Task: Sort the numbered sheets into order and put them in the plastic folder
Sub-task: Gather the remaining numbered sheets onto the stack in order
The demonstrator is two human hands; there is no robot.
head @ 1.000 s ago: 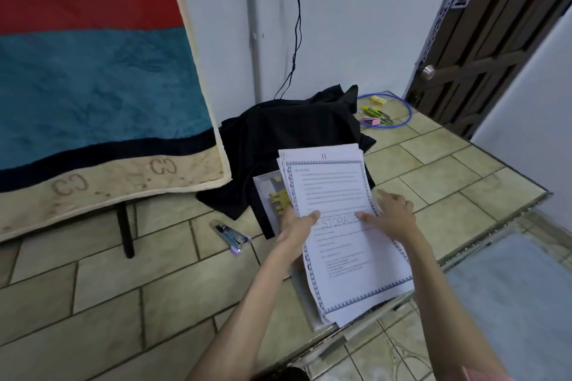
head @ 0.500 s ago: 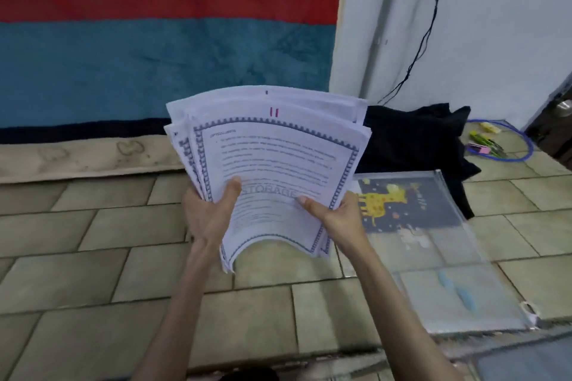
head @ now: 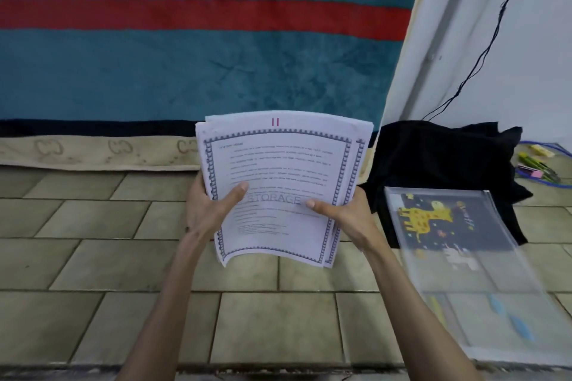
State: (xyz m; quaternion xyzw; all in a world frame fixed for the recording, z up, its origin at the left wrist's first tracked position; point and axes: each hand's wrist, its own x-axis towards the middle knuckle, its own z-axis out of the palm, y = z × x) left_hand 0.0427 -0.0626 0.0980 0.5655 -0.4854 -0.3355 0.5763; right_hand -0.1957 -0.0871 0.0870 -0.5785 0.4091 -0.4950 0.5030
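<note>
Squared up since half a second ago, the fanned sheets (head: 280,185) now form one near-even stack, held upright over the tiled floor (head: 93,257). Left hand (head: 210,210) and right hand (head: 340,215) grip its lower sides, thumbs across the top page marked 11. Sorting looks barely begun; next comes leafing through for the lowest number. Plastic folder (head: 464,257) lies empty-looking just right.

Bare tiled floor (head: 93,257) open at left; plastic folder (head: 464,257) and black cloth (head: 433,158) crowd right.
</note>
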